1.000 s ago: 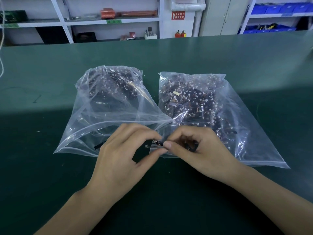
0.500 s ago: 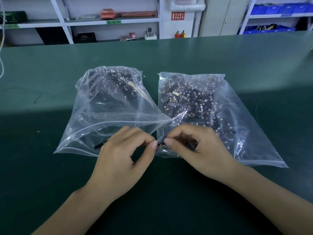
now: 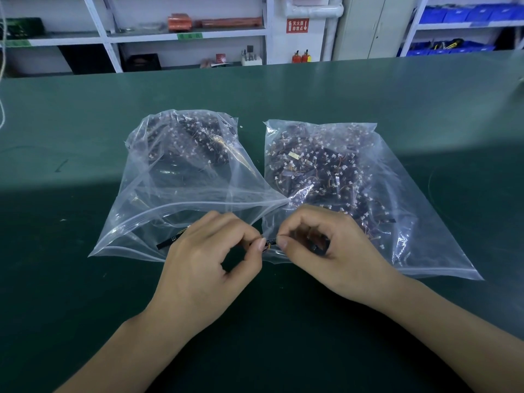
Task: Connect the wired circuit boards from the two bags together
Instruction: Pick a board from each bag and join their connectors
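Two clear plastic bags lie side by side on the green table: the left bag (image 3: 181, 177) and the right bag (image 3: 354, 177), each full of small dark wired circuit boards. My left hand (image 3: 204, 265) pinches a thin black board strip (image 3: 170, 241) whose far end sticks out to the left. My right hand (image 3: 320, 251) pinches a second dark board (image 3: 319, 245), mostly hidden under its fingers. The fingertips of both hands meet over the bags' near edges, where short orange wires and a connector (image 3: 268, 245) show between them.
The green table (image 3: 85, 123) stretches far on all sides of the bags. Behind its far edge stand white shelves (image 3: 184, 35) with boxes and blue bins (image 3: 459, 15). A thin cord (image 3: 2, 80) hangs at the far left.
My two hands have drawn closer, so the gap between the board ends has closed. The bags have not moved.
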`<state>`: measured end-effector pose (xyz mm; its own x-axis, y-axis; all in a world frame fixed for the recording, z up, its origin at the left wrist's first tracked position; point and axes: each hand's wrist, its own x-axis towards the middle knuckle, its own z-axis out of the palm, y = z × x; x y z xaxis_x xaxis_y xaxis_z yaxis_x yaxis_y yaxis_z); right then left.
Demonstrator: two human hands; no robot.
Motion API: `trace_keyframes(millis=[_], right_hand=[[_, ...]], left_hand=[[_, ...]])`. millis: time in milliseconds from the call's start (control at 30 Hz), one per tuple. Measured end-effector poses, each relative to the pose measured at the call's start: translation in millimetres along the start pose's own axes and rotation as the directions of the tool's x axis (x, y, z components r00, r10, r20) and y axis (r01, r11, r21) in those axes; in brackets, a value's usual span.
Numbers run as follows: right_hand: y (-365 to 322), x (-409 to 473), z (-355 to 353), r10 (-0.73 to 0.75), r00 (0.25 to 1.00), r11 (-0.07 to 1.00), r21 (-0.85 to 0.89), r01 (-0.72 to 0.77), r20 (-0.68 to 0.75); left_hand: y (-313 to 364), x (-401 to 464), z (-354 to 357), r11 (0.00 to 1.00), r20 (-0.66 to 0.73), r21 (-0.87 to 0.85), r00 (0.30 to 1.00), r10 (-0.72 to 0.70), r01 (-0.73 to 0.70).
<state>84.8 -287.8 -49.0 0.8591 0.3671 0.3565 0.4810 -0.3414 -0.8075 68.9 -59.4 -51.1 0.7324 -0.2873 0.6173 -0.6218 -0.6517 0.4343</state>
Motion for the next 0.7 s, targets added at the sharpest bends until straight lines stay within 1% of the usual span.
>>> trace_keyframes(millis=[200,333,433,533,600,667,700], right_hand=[[-1,0,1,-0.014,1.000,0.999,-0.030,0.014,0.011],[-2,0,0,-0.018,1.000,1.000,-0.016,0.018,0.002],[-4,1,1,-0.026,1.000,0.999,-0.041,0.027,0.016],[-5,1,-1,-0.042,0.999,0.996,-0.072,0.043,0.010],[-5,2,-6,-0.065,0.997,0.985,-0.161,0.070,0.033],[-3,3,-11,-0.073,0.993,0.952,-0.290,0.098,0.097],[-2,4,-13,-0.067,0.990,0.941,-0.323,0.103,0.121]], left_hand=[[0,0,0,1.000,0.008,0.014,1.000,0.008,-0.008],[-1,0,-1,1.000,0.008,0.009,1.000,0.001,-0.001],[0,0,0,1.000,0.003,0.025,1.000,0.015,-0.015],[0,-1,0,1.000,-0.003,0.019,1.000,-0.001,0.001],[-1,-1,-1,1.000,-0.017,0.013,1.000,-0.024,0.025],[-2,-1,-3,0.999,-0.032,0.003,0.999,-0.042,0.043],[-2,0,-4,0.999,-0.033,0.004,0.998,-0.045,0.045]])
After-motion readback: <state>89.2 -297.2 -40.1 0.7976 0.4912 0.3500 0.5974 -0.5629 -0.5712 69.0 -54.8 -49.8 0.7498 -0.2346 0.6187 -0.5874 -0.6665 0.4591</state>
